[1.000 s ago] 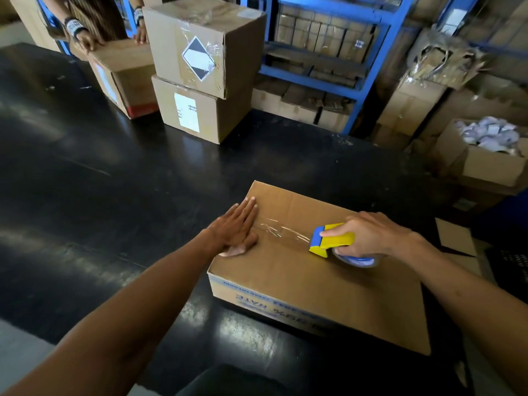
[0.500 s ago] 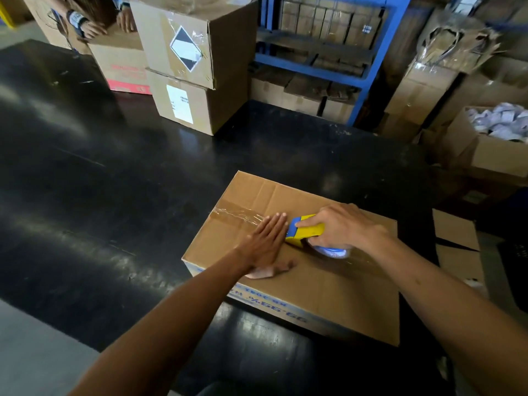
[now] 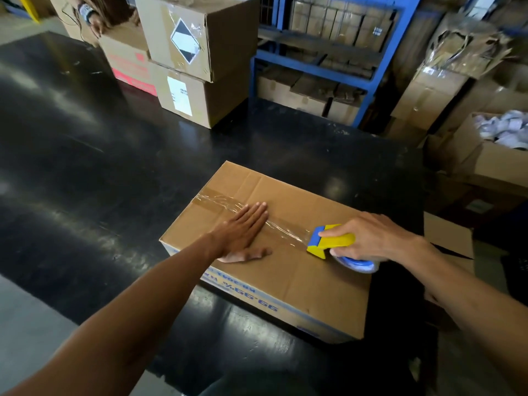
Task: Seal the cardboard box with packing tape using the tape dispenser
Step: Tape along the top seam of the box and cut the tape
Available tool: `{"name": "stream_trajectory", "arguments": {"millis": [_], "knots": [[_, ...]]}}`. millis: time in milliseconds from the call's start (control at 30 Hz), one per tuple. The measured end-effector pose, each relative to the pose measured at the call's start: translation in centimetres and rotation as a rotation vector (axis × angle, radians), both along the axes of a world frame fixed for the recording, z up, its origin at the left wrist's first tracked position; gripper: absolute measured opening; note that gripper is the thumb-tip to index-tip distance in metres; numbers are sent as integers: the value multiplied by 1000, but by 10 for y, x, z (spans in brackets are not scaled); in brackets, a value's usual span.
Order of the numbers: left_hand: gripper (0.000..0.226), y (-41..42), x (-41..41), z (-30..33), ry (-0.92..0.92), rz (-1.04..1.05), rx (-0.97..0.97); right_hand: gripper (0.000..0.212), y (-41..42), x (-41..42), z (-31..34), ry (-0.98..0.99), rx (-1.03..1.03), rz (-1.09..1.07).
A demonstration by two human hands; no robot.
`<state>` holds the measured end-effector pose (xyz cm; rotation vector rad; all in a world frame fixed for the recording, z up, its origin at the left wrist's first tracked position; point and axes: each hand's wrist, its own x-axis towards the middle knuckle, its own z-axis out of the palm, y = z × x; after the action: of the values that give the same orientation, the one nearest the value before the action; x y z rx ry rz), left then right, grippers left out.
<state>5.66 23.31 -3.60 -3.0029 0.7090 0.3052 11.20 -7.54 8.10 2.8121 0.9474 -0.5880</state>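
My left hand (image 3: 243, 232) lies flat, pinning tape (image 3: 225, 202) to the box (image 3: 300, 281) so it sticks; right grip (image 3: 368, 238) wrapped round the dispenser (image 3: 333, 243).

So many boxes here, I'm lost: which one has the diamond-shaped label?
The top box of the far stack; the box beneath it bears only a white rectangular label.

On the counter (image 3: 85, 155): one flat box (image 3: 300, 270) at frame centre, one tape dispenser (image 3: 333, 243) on it, and three boxes at upper left, two stacked (image 3: 200, 52) and one (image 3: 125, 57) behind. Two hands, left (image 3: 243, 232) and right (image 3: 368, 235). One blue rack (image 3: 371, 75) at top.
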Motion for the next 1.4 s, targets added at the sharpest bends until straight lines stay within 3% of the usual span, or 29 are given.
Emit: {"name": "stream_trajectory", "arguments": {"millis": [133, 333, 733, 967, 1200, 1400], "knots": [[105, -19, -2, 3, 37, 68, 14, 49, 4, 2, -7, -63, 1, 24], [111, -122, -12, -12, 4, 13, -125, 48, -2, 4, -10, -95, 42, 21], [111, -116, -11, -11, 13, 11, -75, 53, -13, 1, -3, -25, 87, 38], [110, -117, -10, 2, 52, 5, -24, 55, -86, -7, 4, 20, 22, -11], [115, -197, -27, -2, 5, -32, -162, 51, -85, -7, 0, -65, 47, 37], [114, -195, -25, -1, 8, -42, -118, 55, -98, -9, -9, -39, 66, 1]]}}
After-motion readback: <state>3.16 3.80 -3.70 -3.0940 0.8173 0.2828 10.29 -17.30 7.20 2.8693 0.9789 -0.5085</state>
